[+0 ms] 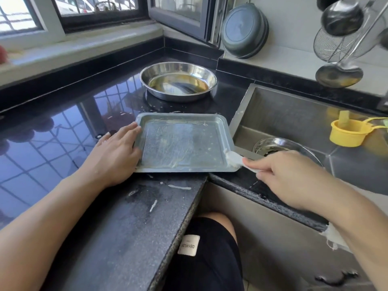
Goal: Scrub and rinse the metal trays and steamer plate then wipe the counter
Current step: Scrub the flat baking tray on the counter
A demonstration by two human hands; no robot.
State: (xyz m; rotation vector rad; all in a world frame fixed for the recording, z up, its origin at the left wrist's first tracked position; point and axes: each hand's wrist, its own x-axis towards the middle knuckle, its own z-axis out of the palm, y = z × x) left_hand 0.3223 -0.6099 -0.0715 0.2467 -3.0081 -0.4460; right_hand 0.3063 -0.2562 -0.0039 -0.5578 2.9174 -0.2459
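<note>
A rectangular metal tray lies flat on the black counter beside the sink, streaked with pale residue. My left hand rests flat on the counter with its fingers straight against the tray's left rim. My right hand pinches a white scraper or brush whose tip, coated in white paste, touches the tray's near right corner. A round metal pan holding some liquid sits behind the tray.
The steel sink lies to the right, holding a yellow cup and a round metal strainer. Ladles, a wire skimmer and a dark basin hang on the wall. White smears dot the counter's front edge.
</note>
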